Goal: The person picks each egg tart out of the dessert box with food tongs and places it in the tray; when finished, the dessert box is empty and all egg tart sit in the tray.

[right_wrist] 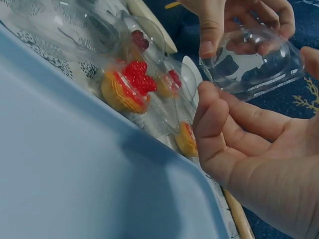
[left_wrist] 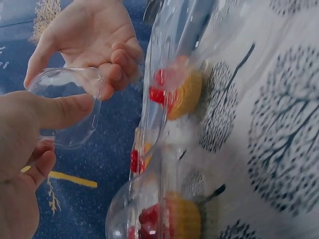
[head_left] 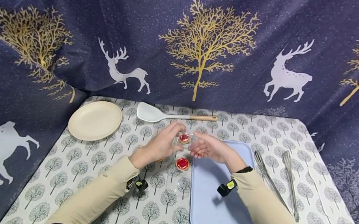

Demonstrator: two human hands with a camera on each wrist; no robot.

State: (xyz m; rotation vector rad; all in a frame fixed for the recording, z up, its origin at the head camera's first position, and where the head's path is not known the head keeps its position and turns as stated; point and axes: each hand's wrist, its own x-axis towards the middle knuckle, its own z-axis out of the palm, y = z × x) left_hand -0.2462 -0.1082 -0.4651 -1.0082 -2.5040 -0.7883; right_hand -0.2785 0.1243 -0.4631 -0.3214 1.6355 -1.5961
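Above a row of small tarts, my left hand [head_left: 164,142] pinches a thin clear plastic domed lid [left_wrist: 75,128], its thumb laid across the top. My right hand [head_left: 210,148] faces it, thumb at one side of the lid and curled fingertips at the opposite edge. Below the hands lie clear plastic containers [left_wrist: 158,127] with yellow-crusted, red-topped tarts. One tart [head_left: 182,164] shows plainly in the head view; another [head_left: 184,137] appears between the hands. The right wrist view shows a tart [right_wrist: 127,88] close beside the tray. My left forearm partly hides a further tart.
A light blue tray [head_left: 219,211] lies under my right forearm. Two metal utensils, a pair of tongs [head_left: 272,180] and another one [head_left: 291,183], lie to its right. A cream plate [head_left: 95,120] sits at the back left, and a white spatula [head_left: 150,113] with a wooden handle lies behind the hands.
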